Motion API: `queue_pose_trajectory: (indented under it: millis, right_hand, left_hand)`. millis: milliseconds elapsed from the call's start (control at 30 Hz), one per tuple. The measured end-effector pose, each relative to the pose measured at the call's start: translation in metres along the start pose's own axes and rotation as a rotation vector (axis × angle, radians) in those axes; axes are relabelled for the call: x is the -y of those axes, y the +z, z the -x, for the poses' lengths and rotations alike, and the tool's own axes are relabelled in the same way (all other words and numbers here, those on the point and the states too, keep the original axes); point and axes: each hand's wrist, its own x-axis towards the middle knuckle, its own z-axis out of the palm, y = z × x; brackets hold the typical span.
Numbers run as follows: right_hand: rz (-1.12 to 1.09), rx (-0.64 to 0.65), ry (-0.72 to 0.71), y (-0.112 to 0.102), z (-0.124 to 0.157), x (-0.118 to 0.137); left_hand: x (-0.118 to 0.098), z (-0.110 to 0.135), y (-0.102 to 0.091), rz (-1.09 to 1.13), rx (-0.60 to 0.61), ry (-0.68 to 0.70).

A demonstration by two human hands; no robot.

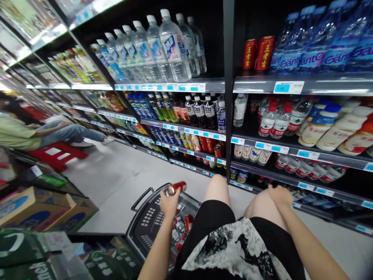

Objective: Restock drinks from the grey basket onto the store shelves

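My left hand (168, 202) is closed around a red drink can (176, 188), held on its side just above a dark shopping basket (148, 221) on the floor. More red cans (186, 223) lie inside the basket. My right hand (279, 194) rests on my right knee with its fingers curled over it and nothing in it. I am seated or crouched facing the drink shelves, both bare knees in front of me.
Black shelves (201, 83) of bottled water, teas and canned drinks run along the right. Two red cans (258, 52) stand on the top shelf. Cardboard boxes (43, 212) sit at the left. Another person (35, 134) sits by a red stool (56, 153) down the aisle.
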Motion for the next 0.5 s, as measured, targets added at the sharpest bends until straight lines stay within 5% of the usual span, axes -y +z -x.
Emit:
queue_pose_trajectory:
  millis: [100, 233, 367, 500]
  right_hand:
    - [-0.071, 0.027, 0.051, -0.004, -0.01, -0.014]
    - [-0.103, 0.029, 0.103, -0.007, -0.017, -0.024]
    - [-0.128, 0.027, 0.15, -0.009, -0.019, -0.029]
    - [-0.123, 0.044, 0.136, -0.012, -0.019, -0.033]
  left_hand:
    - [-0.078, -0.004, -0.022, 0.53, -0.04, 0.113]
    - [-0.158, 0.023, -0.043, 1.145, 0.212, 0.141]
    - [-0.2, 0.079, -0.052, 1.358, 0.638, -0.119]
    - [-0.211, 0.123, -0.055, 1.373, 0.873, -0.292]
